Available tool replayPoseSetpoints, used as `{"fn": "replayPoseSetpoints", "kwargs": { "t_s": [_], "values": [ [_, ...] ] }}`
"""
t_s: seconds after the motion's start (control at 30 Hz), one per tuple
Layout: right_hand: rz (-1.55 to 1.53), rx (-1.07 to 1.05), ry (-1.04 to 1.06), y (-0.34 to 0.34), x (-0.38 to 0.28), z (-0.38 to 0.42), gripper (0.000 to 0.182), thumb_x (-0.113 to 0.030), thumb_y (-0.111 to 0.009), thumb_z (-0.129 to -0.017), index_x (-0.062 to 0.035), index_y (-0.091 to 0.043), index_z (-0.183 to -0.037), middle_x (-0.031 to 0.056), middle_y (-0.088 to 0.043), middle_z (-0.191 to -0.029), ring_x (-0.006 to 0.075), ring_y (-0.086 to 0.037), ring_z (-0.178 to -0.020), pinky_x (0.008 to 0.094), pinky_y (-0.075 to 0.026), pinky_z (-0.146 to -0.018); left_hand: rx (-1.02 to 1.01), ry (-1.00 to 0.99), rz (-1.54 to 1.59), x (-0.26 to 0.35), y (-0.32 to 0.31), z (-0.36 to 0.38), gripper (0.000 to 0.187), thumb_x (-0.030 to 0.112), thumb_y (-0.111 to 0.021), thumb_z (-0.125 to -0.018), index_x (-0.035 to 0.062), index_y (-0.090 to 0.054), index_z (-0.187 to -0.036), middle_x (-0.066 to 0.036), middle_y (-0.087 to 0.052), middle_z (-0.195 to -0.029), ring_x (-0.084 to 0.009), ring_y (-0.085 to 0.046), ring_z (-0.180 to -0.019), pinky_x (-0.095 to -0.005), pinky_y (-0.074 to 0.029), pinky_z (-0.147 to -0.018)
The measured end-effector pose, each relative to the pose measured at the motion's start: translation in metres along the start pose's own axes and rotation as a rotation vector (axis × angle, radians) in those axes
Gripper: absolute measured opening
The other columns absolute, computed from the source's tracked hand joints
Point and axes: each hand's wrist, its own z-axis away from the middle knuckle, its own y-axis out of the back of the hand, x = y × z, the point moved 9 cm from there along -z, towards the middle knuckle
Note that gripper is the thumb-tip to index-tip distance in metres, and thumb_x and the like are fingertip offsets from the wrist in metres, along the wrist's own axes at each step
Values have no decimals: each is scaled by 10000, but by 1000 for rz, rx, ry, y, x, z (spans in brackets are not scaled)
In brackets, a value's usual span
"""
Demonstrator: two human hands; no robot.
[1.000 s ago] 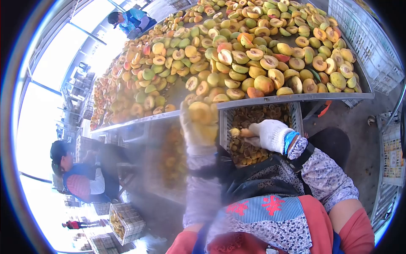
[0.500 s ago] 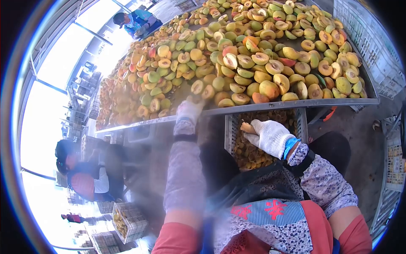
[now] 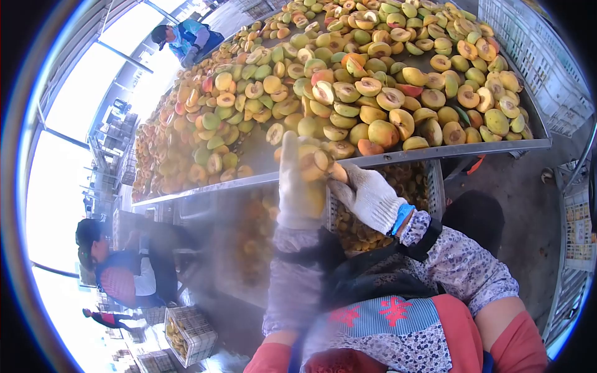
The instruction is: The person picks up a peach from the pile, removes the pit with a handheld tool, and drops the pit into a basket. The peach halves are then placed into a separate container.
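Observation:
My gloved left hand (image 3: 297, 186), partly blurred by haze, is in front of the table's near edge with a peach half (image 3: 314, 163) against its fingers. Close beside it, my gloved right hand (image 3: 368, 198) is wrapped round a short tool with a wooden handle (image 3: 337, 172), whose end points at the fruit; its working tip is hidden. Many halved peaches (image 3: 379, 99), green, yellow and reddish, lie heaped on the metal-edged table (image 3: 460, 149). Beneath the edge, under my right hand, stands a plastic crate (image 3: 436, 193) filled with brownish pits or scraps (image 3: 407, 180).
White plastic crates (image 3: 535, 68) stack at the right of the table. One person (image 3: 186, 40) stands at the far left side, another (image 3: 124, 267) sits at the left. A crate of fruit (image 3: 189, 332) rests on the floor at lower left.
My left hand has come back from the fruit heap toward my right hand, now with a peach half. My right hand has moved left and up with the tool to meet it.

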Motion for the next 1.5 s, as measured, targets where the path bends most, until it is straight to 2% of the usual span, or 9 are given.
{"fn": "replayPoseSetpoints", "kwargs": {
  "t_s": [0.5,0.6,0.8,0.93,1.13,1.23,1.37,1.43,1.5],
  "values": [
    [112,-164,2,-17,2,11,211,-230,-572,-970,-60,-620,-1086,199,-667,-875,403,-647,-845,467,-508,-726,18,125,132,-27,4,13,427,450,-471,-1031,37,-572,-999,-103,-614,-895,-240,-623,-773,-355,-536,-696],
    [-415,-122,-104,-45,29,21,252,-244,-592,-1006,0,-637,-1047,66,-652,-826,142,-595,-744,335,-497,-672,34,104,65,-27,10,13,472,435,-421,-1051,-11,-576,-1031,-149,-625,-874,-265,-642,-725,-315,-534,-582],
    [-491,-414,-463,-59,35,33,347,-327,-582,-1002,-11,-654,-1127,81,-667,-805,100,-611,-731,288,-500,-663,-30,68,-121,-21,10,7,412,362,-458,-1035,-22,-602,-1073,-148,-632,-873,-219,-643,-702,-273,-500,-453],
    [-324,-186,-170,-38,24,23,366,-341,-581,-991,18,-653,-1016,60,-624,-686,140,-594,-615,299,-469,-564,16,172,-176,-38,16,5,371,286,-495,-1018,-48,-612,-1128,-120,-635,-787,-183,-632,-648,-279,-492,-467],
    [-971,-680,-890,-59,15,72,537,-646,-508,-957,-152,-497,-746,-76,-301,-514,56,-253,-376,247,-201,-347,-262,123,-242,-36,1,1,343,282,-523,-982,-10,-593,-1148,-107,-635,-675,-176,-613,-544,-277,-450,-466],
    [-626,-590,-846,-47,30,67,537,-658,-512,-947,-164,-487,-738,-86,-271,-501,50,-223,-349,231,-176,-337,-231,307,-60,-56,6,2,459,427,-517,-1007,-20,-602,-1067,-98,-612,-603,-188,-558,-433,-270,-438,-430],
    [-1105,-879,-755,-63,15,71,476,-591,-483,-986,-173,-464,-758,-89,-266,-509,48,-214,-344,227,-180,-331,-126,311,552,-63,-8,15,449,492,-508,-1016,79,-561,-1185,-6,-568,-702,-147,-552,-547,-287,-457,-479],
    [-772,-635,-754,-51,40,72,435,-504,-488,-1015,-103,-578,-872,-9,-431,-528,122,-397,-388,301,-333,-365,-78,247,817,-63,1,0,380,470,-541,-1009,143,-552,-1203,48,-519,-739,-124,-534,-596,-265,-441,-480],
    [-25,-298,-186,-34,66,58,490,-444,-543,-1003,7,-633,-1173,161,-674,-767,295,-677,-802,348,-519,-831,-124,113,744,-49,30,-12,306,417,-550,-1014,150,-570,-1160,32,-559,-790,-143,-549,-639,-280,-444,-506]
  ]
}}
